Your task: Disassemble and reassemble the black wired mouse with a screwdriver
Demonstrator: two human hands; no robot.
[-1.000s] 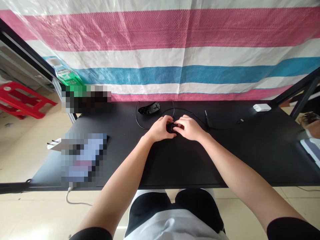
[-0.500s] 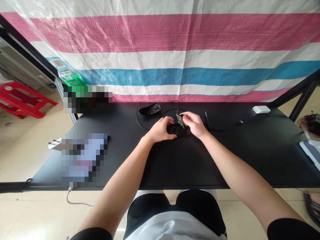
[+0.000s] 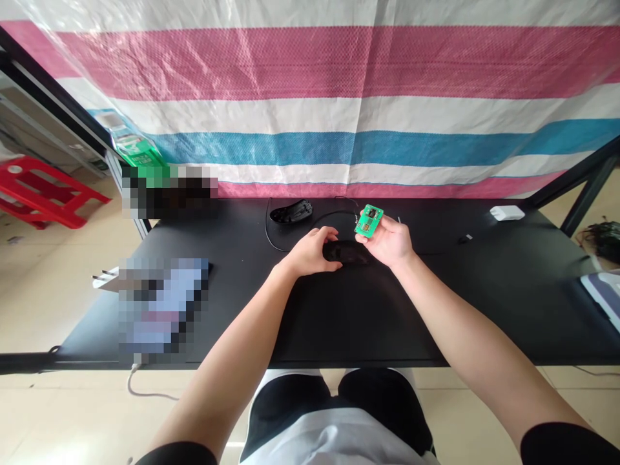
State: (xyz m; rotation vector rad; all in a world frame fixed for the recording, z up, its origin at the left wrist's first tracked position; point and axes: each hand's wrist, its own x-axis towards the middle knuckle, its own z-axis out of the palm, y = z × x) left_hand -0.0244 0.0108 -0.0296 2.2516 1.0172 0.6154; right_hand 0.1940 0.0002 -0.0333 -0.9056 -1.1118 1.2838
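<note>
My right hand (image 3: 390, 240) holds a small green circuit board (image 3: 369, 220) by its edge, lifted a little above the black table (image 3: 339, 310) and turned face up. My left hand (image 3: 312, 250) rests curled on the black mouse base (image 3: 349, 252), pinning it to the table. A thin black cable (image 3: 290, 247) loops from the base round to the back. The black mouse top shell (image 3: 290, 211) lies upside down behind my left hand.
A white charger block (image 3: 507, 212) sits at the table's back right. Blurred-out items lie at the left of the table. A striped tarp (image 3: 339, 97) hangs behind. A red plastic stool (image 3: 39, 194) stands on the floor at left.
My right hand pulled the green circuit board out of the mouse base, raised it and turned it flat to face up. My left hand stayed on the base.
</note>
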